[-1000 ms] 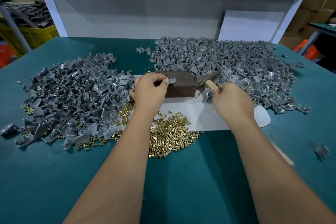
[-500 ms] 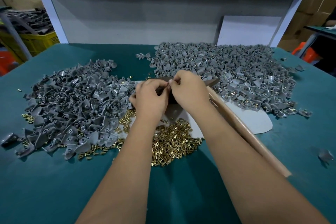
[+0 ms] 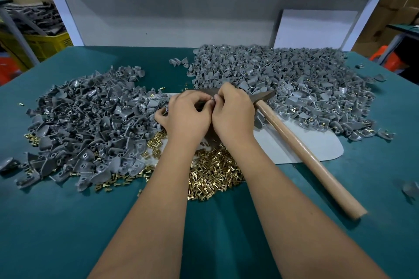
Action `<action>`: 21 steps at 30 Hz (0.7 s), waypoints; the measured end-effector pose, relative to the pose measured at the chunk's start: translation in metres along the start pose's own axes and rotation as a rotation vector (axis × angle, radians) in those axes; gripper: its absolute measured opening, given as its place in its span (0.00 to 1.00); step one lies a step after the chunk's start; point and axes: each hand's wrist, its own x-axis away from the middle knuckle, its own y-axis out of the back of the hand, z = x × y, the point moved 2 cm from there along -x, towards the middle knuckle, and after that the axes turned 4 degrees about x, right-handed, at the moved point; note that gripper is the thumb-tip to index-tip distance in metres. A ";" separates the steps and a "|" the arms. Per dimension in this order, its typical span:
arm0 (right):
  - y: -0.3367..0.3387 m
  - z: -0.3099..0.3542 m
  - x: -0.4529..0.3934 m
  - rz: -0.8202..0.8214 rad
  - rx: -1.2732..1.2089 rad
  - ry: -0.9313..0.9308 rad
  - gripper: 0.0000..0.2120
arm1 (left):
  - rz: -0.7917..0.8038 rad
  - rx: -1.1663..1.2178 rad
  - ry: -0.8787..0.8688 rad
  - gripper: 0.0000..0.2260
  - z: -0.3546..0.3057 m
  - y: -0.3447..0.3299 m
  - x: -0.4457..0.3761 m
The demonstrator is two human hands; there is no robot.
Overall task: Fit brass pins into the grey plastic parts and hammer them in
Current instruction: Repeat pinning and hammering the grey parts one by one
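One green worktop (image 3: 56, 222) carries everything. On it lie two heaps of grey parts: the left heap (image 3: 86, 129) and a wider right heap (image 3: 283, 84), the right one showing brass here and there. One pale mat (image 3: 317, 147) lies between them, under one hammer (image 3: 306, 149) whose wooden handle slants toward the near right edge, its dark head beside the right hand. One spill of brass pins (image 3: 210, 172), too many to count, lies between the forearms, with smaller scatters along the left heap's near edge.

Two hands meet over the mat. The left hand (image 3: 186, 118) and right hand (image 3: 233, 113) have curled fingers touching tip to tip, pinching something small; whether part or pin, I cannot tell.

Half a second ago the hands were joined the same way and the hammer lay likewise; a second ago the right hand gripped its handle.
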 end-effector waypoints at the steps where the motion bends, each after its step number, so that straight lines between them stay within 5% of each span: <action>1: 0.000 -0.001 0.000 -0.004 -0.010 0.013 0.09 | -0.002 -0.001 0.001 0.06 0.000 0.000 0.000; 8: 0.005 -0.004 0.001 0.087 0.028 0.047 0.07 | 0.015 -0.003 0.013 0.05 0.000 -0.001 0.001; 11: 0.012 -0.005 -0.004 0.211 -0.049 -0.059 0.02 | 0.014 -0.013 -0.002 0.04 0.001 -0.003 0.001; 14: 0.032 -0.012 -0.008 0.150 -0.131 -0.200 0.05 | 0.037 0.002 0.007 0.03 0.001 -0.003 0.001; 18: 0.066 -0.041 -0.003 0.022 0.382 -0.194 0.09 | 0.063 0.050 0.027 0.04 0.001 -0.002 0.001; 21: 0.070 -0.058 0.010 0.212 0.590 -0.240 0.14 | 0.070 0.069 0.034 0.03 0.000 -0.001 0.003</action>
